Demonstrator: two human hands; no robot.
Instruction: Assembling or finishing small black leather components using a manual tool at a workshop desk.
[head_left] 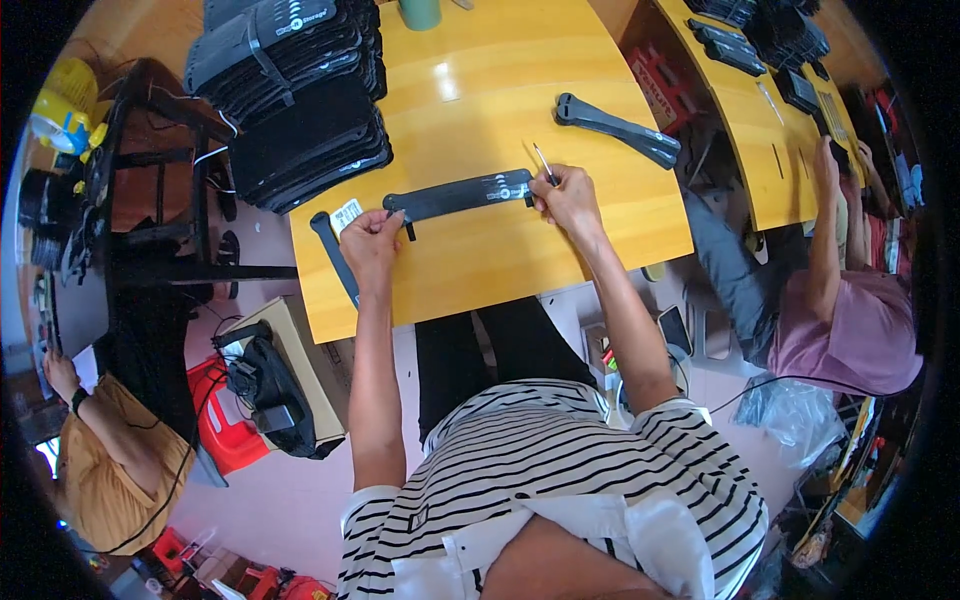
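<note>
A flat black strip (455, 199) with pale printing near its right end is stretched nearly level over the yellow table. My left hand (371, 243) pinches its left end, where a short black tab hangs down. At the opposite end, my right hand (570, 200) is closed on the strip's edge. A slim pointed tool (544, 163) with a light tip also sticks up from my right fingers; its exact kind is unclear. Beside my left hand lie another black strip (335, 255) and a small white label (346, 215). One more black piece (618, 130) rests farther right.
Tall stacks of black pieces (310, 150) fill the table's (480, 290) far left, near a green cup (420, 12). A person in a mauve top (850, 330) works at the right table; another in an orange top (125, 460) sits left. An open carton (300, 370) stands on the floor.
</note>
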